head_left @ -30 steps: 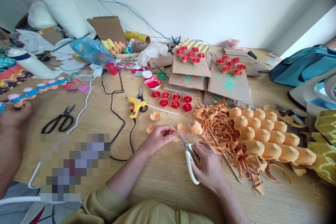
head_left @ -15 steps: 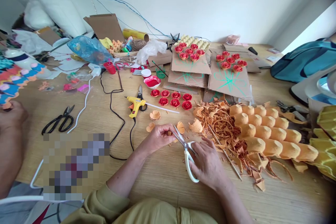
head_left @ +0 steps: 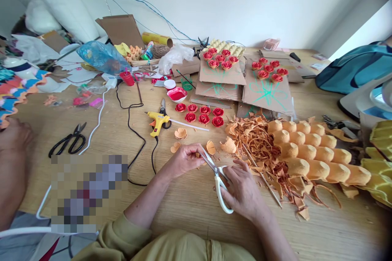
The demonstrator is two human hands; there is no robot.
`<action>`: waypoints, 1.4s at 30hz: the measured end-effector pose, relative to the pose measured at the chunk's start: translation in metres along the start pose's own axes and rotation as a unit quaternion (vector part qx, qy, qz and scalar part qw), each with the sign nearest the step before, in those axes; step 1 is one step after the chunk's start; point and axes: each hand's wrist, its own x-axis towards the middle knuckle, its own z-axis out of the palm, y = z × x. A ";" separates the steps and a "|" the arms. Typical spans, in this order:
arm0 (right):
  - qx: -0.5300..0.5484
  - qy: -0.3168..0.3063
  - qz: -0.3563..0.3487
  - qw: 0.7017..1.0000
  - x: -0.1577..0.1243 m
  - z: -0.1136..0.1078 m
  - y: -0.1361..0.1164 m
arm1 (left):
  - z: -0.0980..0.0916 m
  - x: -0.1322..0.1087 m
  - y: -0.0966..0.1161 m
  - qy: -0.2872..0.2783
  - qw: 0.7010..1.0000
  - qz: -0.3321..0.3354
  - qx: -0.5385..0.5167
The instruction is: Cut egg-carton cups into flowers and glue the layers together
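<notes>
The wooden worktop [head_left: 190, 208] fills the view. From the hands, a long orange egg tray [head_left: 315, 151] lies at 3 o'clock, cups up. At 1 o'clock lie brown cardboard sheets [head_left: 268, 94] with green marker strokes that form lines, not letters, and red paper roses sit on them. A heap of orange scraps [head_left: 254, 138] lies at 2 o'clock, touching the tray.

At 9 o'clock another person's hand [head_left: 14, 134] rests at the worktop's edge, with black scissors [head_left: 69, 142] near it. A yellow glue gun [head_left: 157, 121] lies at 11 o'clock, and two rows of loose red roses [head_left: 199, 115] lie at 12. Any label on it is too small to read.

The right hand [head_left: 241, 191] is closed through the loops of the white-handled scissors [head_left: 219, 181], blades pointing to 11 o'clock. The left hand [head_left: 183, 159] pinches a small orange cardboard piece [head_left: 199, 155] between thumb and fingertips, just above the worktop at the blade tips.
</notes>
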 end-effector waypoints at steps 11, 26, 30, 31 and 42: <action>0.081 0.036 0.019 0.996 -0.002 0.009 0.007 | -0.002 0.001 -0.004 0.014 0.999 0.028 0.020; 0.377 0.072 0.155 0.910 -0.001 0.004 0.005 | 0.007 -0.003 -0.009 -0.032 0.999 -0.021 0.006; 0.391 0.119 0.162 0.898 0.001 0.008 0.003 | 0.016 -0.004 -0.005 -0.059 0.997 -0.044 0.004; 0.395 0.124 0.162 0.896 0.002 0.009 0.002 | 0.018 -0.005 -0.004 -0.067 0.996 -0.051 0.003; 0.485 0.129 0.198 0.842 0.004 0.016 -0.002 | 0.027 -0.006 -0.009 -0.119 0.988 -0.064 -0.069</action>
